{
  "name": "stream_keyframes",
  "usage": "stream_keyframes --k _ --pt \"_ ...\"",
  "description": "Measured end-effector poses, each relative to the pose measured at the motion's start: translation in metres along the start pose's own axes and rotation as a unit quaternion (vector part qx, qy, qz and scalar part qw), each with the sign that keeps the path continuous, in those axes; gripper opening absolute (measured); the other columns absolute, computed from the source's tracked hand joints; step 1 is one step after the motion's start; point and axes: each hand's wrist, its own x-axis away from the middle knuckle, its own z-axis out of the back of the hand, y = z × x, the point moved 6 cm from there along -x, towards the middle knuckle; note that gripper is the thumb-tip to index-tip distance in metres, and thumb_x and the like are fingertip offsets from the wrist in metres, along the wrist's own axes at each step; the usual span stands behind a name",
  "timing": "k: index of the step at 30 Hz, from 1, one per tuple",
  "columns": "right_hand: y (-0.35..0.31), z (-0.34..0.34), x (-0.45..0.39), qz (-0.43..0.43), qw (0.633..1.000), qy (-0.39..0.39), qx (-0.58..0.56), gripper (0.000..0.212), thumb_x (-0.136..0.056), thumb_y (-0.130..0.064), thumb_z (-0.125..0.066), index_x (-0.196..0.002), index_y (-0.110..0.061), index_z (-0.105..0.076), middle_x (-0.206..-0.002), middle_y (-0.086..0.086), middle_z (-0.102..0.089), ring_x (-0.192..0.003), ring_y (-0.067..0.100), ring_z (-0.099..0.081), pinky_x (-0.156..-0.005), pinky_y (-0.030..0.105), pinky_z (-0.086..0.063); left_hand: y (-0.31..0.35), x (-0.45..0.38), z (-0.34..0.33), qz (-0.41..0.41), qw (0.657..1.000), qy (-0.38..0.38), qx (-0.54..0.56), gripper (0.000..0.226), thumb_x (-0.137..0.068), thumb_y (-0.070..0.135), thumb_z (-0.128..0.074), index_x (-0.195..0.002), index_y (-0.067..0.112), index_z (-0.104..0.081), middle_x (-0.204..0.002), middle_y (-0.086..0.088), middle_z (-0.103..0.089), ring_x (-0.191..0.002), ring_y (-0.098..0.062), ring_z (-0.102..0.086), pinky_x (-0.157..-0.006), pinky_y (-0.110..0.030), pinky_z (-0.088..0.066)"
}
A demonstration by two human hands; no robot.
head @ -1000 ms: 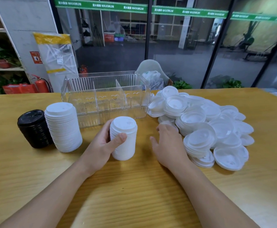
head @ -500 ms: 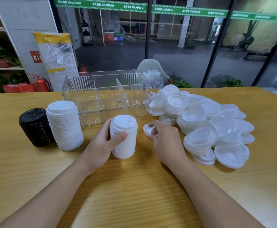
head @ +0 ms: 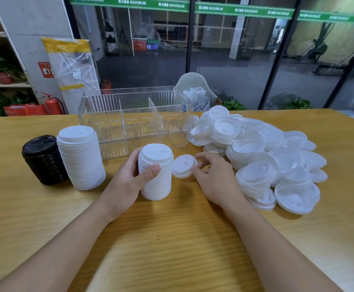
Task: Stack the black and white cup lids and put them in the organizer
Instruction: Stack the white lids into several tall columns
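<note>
Since a second ago the right hand [head: 214,175] has gone from lying flat at the edge of the loose heap to pinching a single white lid [head: 184,166] by its rim, and has carried it across until it sits tilted just beside the top of the short white stack [head: 155,171] — touching it or nearly so, I cannot tell which. The left hand [head: 129,180] has stayed where it was, fingers and thumb wrapped round that stack to keep it upright on the counter [head: 172,239].

From the head view, the task looks to be somewhere in its middle. Left of the left hand stand two finished-looking columns, a tall white stack [head: 80,157] and, just beyond it, a black stack [head: 44,159], the two touching or close to it. Beyond both hands the clear organizer [head: 136,121] shows its dividers and nothing inside that I can make out, so no stack has been put away yet. To the right of the right hand lies the pile of loose white lids [head: 266,159], many of them, some nested in small clumps, some upside down — most of the stacking is likely still ahead, then the move into the compartments.

Nothing stands between the held lid and the stack top. The tall white stack leans a little and could topple if knocked on the way to the organizer. Behind the counter are a pale chair [head: 193,83] holding a plastic bag, a red fire extinguisher [head: 55,105] and glass walls.
</note>
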Motion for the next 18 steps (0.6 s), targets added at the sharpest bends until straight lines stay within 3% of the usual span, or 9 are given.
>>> stream_keyframes --k 4,7,12,15,18 --pt "-0.003 0.001 0.002 0.018 0.998 0.001 0.068 0.024 -0.099 -0.038 -0.073 -0.122 -0.032 -0.071 -0.092 -0.017 -0.069 -0.081 0.004 -0.065 -0.078 0.029 -0.055 0.0 -0.001 0.0 -0.002 1.0 0.002 -0.008 0.047 -0.103 0.036 -0.067 -0.148 0.03 -0.058 -0.14 0.009 -0.072 -0.128 -0.007 -0.067 -0.098 -0.02 -0.05" --pt "-0.001 0.002 0.0 0.021 0.994 0.002 0.108 0.032 -0.099 -0.04 -0.071 -0.129 -0.029 -0.07 -0.104 -0.015 -0.067 -0.09 0.006 -0.062 -0.081 0.031 -0.053 0.0 -0.001 -0.001 -0.004 1.0 -0.002 -0.007 0.048 -0.103 0.038 -0.07 -0.149 0.029 -0.058 -0.14 0.008 -0.072 -0.128 -0.007 -0.068 -0.095 -0.016 -0.053" --pt "-0.003 -0.014 0.001 0.041 0.993 -0.019 0.108 0.055 -0.098 -0.049 -0.072 -0.147 -0.027 -0.06 -0.141 -0.005 -0.054 -0.118 0.014 -0.06 -0.097 0.029 -0.048 -0.001 0.0 0.0 -0.003 1.0 -0.002 0.0 0.049 -0.103 0.043 -0.072 -0.149 0.031 -0.058 -0.143 0.007 -0.071 -0.131 -0.01 -0.067 -0.103 -0.03 -0.049" --pt "-0.008 -0.02 -0.002 0.053 0.992 -0.024 0.113 0.072 -0.092 -0.054 -0.078 -0.153 -0.024 -0.055 -0.149 -0.004 -0.056 -0.139 0.017 -0.049 -0.113 0.035 -0.044 0.0 0.0 0.0 -0.005 1.0 0.002 0.0 0.055 -0.097 0.048 -0.071 -0.148 0.033 -0.059 -0.143 0.008 -0.071 -0.132 -0.01 -0.066 -0.105 -0.033 -0.049" --pt "-0.007 -0.022 -0.005 0.043 0.994 -0.025 0.098 0.071 -0.091 -0.051 -0.081 -0.152 -0.025 -0.056 -0.146 -0.006 -0.062 -0.138 0.017 -0.051 -0.113 0.038 -0.045 0.0 0.0 0.0 -0.008 1.0 0.002 -0.001 0.054 -0.097 0.048 -0.071 -0.148 0.033 -0.059 -0.142 0.008 -0.071 -0.132 -0.01 -0.066 -0.106 -0.033 -0.049"
